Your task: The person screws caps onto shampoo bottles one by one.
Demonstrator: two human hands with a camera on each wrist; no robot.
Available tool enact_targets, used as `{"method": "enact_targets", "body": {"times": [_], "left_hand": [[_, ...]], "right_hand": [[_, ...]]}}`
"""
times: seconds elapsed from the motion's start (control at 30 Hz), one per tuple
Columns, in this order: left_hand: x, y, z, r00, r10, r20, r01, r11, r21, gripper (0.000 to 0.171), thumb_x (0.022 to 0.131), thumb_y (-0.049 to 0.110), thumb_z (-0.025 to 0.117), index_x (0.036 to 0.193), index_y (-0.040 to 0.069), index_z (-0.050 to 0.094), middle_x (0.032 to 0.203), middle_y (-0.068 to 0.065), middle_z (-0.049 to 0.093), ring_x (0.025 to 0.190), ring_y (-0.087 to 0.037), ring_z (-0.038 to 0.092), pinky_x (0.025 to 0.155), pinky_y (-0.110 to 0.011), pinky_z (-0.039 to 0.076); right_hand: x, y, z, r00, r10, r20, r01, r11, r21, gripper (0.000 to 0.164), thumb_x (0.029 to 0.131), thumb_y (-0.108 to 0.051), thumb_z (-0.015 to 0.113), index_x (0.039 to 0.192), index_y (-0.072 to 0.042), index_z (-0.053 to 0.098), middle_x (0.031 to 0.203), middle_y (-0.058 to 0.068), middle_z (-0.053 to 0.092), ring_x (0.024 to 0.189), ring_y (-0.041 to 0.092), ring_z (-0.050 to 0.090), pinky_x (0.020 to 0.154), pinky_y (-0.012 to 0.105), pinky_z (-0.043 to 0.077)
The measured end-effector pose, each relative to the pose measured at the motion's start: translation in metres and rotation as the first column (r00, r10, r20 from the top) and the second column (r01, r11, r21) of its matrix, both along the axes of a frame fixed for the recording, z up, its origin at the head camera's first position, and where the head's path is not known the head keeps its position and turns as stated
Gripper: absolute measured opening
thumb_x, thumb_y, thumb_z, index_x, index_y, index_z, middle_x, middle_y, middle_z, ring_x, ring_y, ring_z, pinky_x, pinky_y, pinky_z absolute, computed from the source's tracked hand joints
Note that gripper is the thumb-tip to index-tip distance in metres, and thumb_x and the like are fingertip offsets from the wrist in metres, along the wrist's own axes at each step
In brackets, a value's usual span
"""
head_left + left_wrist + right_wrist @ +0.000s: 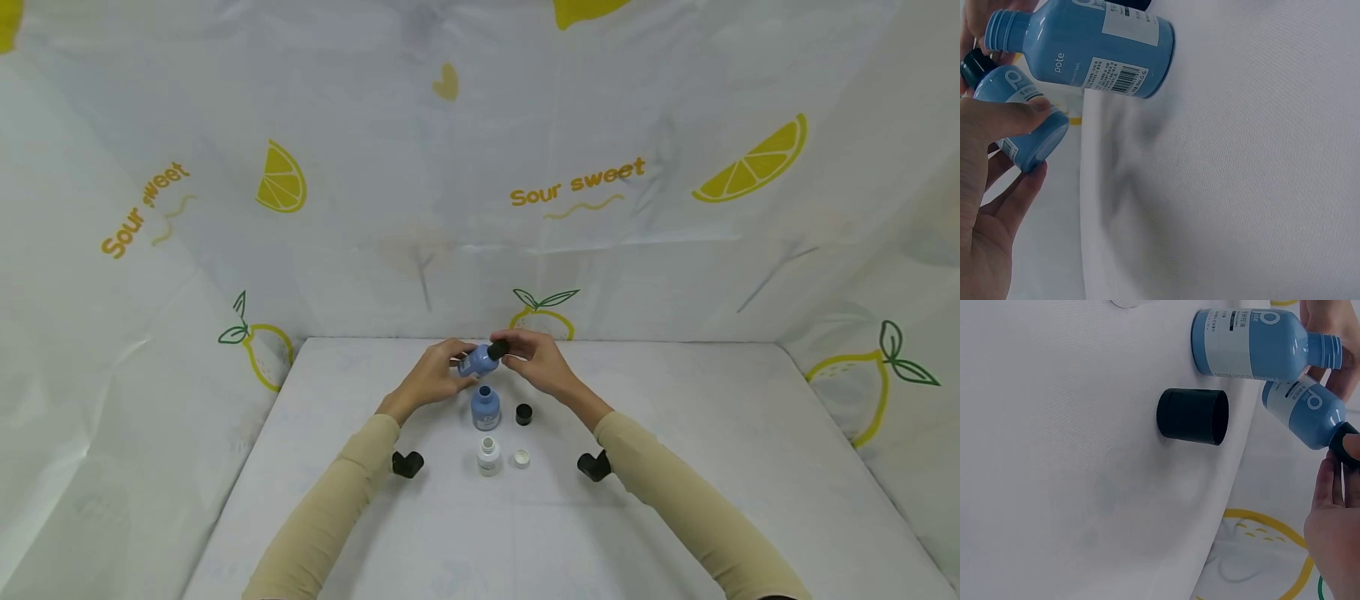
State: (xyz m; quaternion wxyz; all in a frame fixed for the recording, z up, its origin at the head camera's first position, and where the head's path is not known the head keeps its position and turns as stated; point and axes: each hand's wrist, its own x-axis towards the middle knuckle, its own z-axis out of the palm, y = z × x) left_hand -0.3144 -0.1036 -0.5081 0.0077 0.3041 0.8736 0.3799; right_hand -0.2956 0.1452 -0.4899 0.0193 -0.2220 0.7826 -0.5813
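My left hand [437, 372] grips the body of a blue bottle [477, 361], tilted above the far part of the table. On its neck sits a black cap [498, 349], pinched between the thumb and fingers of my right hand [542, 363]. Just nearer stands a second blue bottle [486, 410], upright, its threaded neck bare. Beside it on the right a black cap [1192, 416] rests on the table. Closer to me a white bottle [489, 458] stands uncapped, with a small white cap [521, 458] lying to its right.
The white table [675, 433] ends at a hanging curtain [480, 283] printed with lemons. A black angled piece [408, 465] shows by the left sleeve, another black piece [594, 467] by the right sleeve.
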Motion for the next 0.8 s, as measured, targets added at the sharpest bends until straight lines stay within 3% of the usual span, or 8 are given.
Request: {"method": "enact_targets", "body": {"times": [0.4, 0.8], "left_hand": [[0.0004, 0.0004, 0.0017, 1.0, 0.015, 0.009, -0.015, 1.0, -0.004, 0.056, 0.089, 0.003, 0.088, 0.14, -0.003, 0.067, 0.134, -0.021, 0.071, 0.122, -0.036, 0.074, 0.109, -0.041, 0.065], [0.0005, 0.0009, 0.0012, 1.0, 0.023, -0.008, -0.023, 1.0, -0.003, 0.056, 0.088, 0.003, 0.088, 0.14, -0.004, 0.067, 0.135, -0.021, 0.071, 0.121, -0.035, 0.074, 0.108, -0.042, 0.066]], "right_hand": [[0.0018, -0.0017, 0.0029, 0.999, -0.046, -0.021, 0.047, 0.998, 0.039, 0.043, 0.1, 0.003, 0.072, 0.141, 0.009, 0.064, 0.14, 0.028, 0.07, 0.127, 0.045, 0.071, 0.114, 0.043, 0.061], [0.0025, -0.0061, -0.0008, 0.989, -0.151, -0.013, 0.151, 0.986, 0.064, 0.041, 0.098, -0.013, 0.082, 0.133, 0.003, 0.07, 0.13, 0.024, 0.074, 0.119, 0.039, 0.074, 0.11, 0.048, 0.064]]}}
